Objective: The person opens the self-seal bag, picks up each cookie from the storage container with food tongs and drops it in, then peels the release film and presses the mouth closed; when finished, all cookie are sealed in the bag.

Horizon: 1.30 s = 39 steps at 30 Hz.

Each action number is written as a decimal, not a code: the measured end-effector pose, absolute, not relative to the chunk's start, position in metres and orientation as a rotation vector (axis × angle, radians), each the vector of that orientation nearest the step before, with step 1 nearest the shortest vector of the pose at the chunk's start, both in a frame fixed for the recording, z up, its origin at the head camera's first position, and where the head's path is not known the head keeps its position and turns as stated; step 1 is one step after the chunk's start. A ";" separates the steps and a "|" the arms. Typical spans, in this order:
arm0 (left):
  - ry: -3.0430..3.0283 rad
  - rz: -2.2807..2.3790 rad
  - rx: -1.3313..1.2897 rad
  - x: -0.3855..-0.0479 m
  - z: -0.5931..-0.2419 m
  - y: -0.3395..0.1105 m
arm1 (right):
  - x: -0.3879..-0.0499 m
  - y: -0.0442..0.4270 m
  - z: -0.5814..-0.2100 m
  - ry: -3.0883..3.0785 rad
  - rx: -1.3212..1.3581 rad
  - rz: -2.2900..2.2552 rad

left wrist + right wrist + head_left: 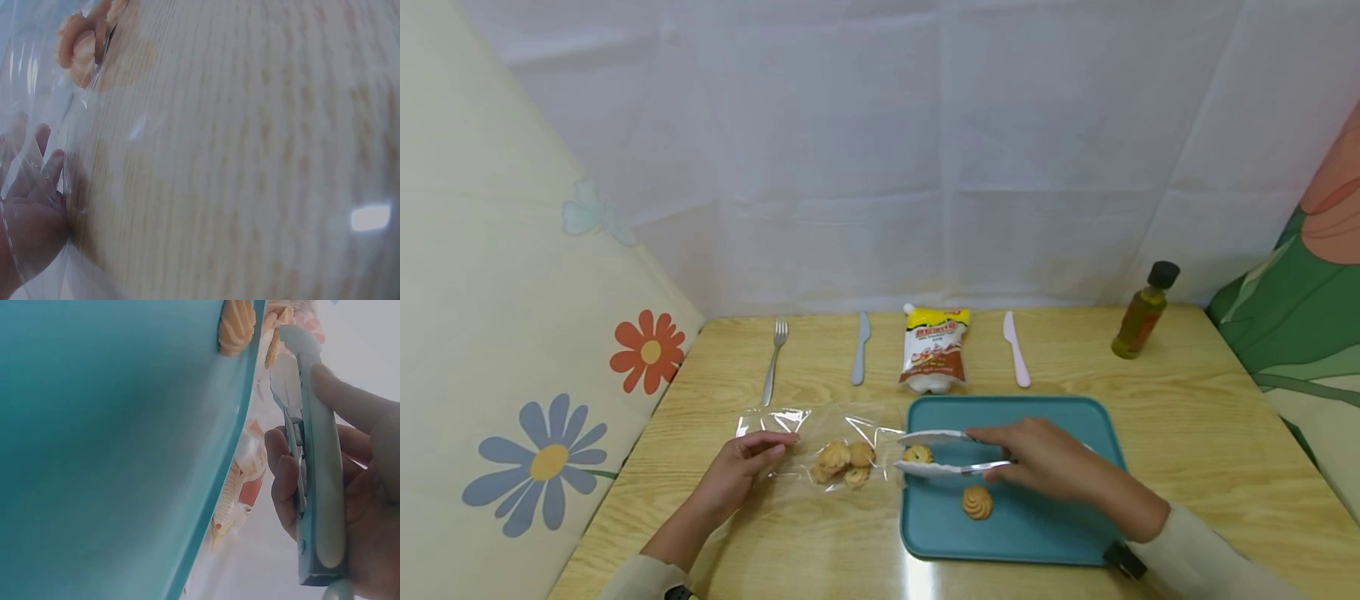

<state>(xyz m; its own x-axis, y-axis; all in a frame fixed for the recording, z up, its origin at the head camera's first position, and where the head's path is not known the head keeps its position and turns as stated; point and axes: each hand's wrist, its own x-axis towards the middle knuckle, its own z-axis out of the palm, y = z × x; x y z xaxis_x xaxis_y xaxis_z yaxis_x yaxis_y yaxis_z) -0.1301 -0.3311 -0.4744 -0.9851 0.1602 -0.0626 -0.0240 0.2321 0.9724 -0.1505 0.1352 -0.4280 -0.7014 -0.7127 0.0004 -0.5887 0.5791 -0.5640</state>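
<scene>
While the clear bag [812, 427] holds several cookies [833, 457] and the tray [1037, 533] another, your right hand [1041, 458] grips tongs [934, 469]; whether your left hand [741, 471] pinches is unclear.

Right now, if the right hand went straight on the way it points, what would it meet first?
The tongs in the right hand would likely meet the clear plastic bag first; depth leaves unclear whether they touch it now.

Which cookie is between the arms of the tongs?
The cookie at the left edge of the tray; another cookie lies clear of the tongs, others in the bag.
</scene>
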 end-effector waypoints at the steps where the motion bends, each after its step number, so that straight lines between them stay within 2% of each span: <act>1: 2.345 1.855 0.130 -0.130 -0.474 -0.331 | -0.152 0.133 -0.428 2.588 -1.092 -0.798; 18: 2.337 1.846 0.096 -0.130 -0.472 -0.330 | -0.171 0.085 -0.425 2.622 -1.256 -0.731; 39: 2.334 1.849 0.074 -0.131 -0.475 -0.331 | -0.174 0.041 -0.430 2.569 -1.317 -0.790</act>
<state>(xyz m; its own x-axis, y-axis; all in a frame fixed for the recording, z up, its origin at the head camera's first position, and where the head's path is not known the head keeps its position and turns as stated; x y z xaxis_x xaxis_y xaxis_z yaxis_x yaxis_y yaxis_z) -0.1312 -0.3315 -0.4746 -0.9855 0.1393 -0.0964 -0.0620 0.2332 0.9704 -0.1741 0.0413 -0.4301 -0.6036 -0.7904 0.1041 -0.7122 0.4759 -0.5160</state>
